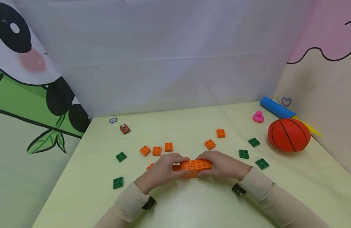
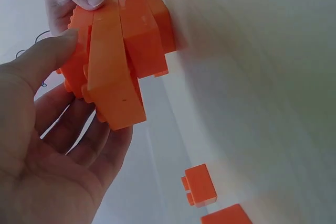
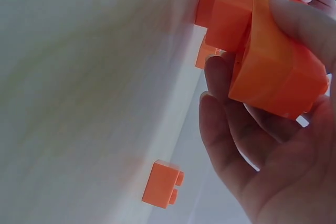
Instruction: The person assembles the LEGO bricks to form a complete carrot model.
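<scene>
1. Clock centred on the orange block stack [image 1: 196,167], twelve toward the back wall [image 1: 169,63]: the stack sits between the two hands, near the middle of the table [image 1: 189,209]. Whether its base touches the tabletop, I cannot tell.
2. The left hand [image 1: 165,167], at nine, clamps the stack between thumb and curled fingers; the right hand [image 1: 221,165], at three, pinches its other end likewise.
3. Likeliest fault: the stack coming apart. Both wrist views show a dark gap between layers, so the studs may not be fully seated; uneven pressure or a twist could pop a brick off.
4. A fingertip could also be nipped: the right fingers lie close against the lower seam.
5. A sideways sweep of the right hand could knock the loose orange brick [image 1: 210,144] at one o'clock, just beyond its knuckles.
6. At ten, three orange bricks [image 1: 156,151] crowd the left hand's far side, likely to be nudged by a forward reach.
7. Between two and three, green bricks [image 1: 243,154] and the red ball [image 1: 289,135] narrow the way to the right edge; a bump might roll the ball.
8. Open room: bare tabletop at six, between the sleeves [image 1: 132,202], and a clear lane at twelve up to the wall.
</scene>
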`<action>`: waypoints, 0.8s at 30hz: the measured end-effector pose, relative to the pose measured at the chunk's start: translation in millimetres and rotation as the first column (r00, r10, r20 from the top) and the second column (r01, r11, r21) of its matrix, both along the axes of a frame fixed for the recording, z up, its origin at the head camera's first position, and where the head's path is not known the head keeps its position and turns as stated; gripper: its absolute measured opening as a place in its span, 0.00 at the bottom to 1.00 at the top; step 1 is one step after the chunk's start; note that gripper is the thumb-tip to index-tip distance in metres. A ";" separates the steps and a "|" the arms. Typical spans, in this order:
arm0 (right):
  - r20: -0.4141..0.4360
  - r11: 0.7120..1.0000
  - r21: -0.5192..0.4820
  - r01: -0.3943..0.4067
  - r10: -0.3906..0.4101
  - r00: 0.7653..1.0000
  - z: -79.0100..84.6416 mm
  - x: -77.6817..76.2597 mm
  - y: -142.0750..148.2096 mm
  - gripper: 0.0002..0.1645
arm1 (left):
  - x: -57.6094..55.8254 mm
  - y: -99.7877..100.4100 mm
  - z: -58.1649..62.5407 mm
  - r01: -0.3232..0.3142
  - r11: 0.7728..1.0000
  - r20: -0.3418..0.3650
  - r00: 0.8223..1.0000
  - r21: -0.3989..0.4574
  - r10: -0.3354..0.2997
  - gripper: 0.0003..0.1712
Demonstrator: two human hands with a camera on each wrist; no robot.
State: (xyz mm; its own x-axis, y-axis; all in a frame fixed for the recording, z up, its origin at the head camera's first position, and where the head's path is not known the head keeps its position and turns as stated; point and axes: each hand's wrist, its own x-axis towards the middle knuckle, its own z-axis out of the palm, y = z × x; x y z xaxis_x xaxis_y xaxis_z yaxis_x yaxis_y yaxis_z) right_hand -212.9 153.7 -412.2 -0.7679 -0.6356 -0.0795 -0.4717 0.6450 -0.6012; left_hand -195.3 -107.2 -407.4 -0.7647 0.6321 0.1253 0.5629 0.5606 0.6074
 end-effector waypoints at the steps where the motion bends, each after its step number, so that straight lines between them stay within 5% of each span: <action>1: -0.003 1.000 -0.001 -0.003 0.003 1.000 0.2 -0.3 -0.2 0.27 | 0.1 -0.4 -0.3 -0.006 1.000 0.004 1.000 0.000 0.006 0.25; 20: 0.030 1.000 -0.005 0.019 -0.019 0.999 1.6 -2.4 -2.2 0.27 | -1.8 -0.9 2.2 -0.010 0.999 0.029 1.000 -0.048 0.011 0.27; 24: 0.040 1.000 -0.003 0.022 -0.022 0.999 -0.2 -2.0 -2.3 0.27 | 1.4 -10.0 1.2 -0.054 0.993 0.056 0.997 -0.103 0.060 0.34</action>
State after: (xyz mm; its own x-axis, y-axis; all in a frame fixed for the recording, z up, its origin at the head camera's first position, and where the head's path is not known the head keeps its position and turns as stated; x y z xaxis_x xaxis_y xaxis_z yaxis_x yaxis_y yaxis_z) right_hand -214.9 151.4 -412.4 -0.7778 -0.6191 -0.1083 -0.4332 0.6529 -0.6213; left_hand -193.9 -117.2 -406.1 -0.8038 0.5946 0.0171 0.4936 0.6507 0.5770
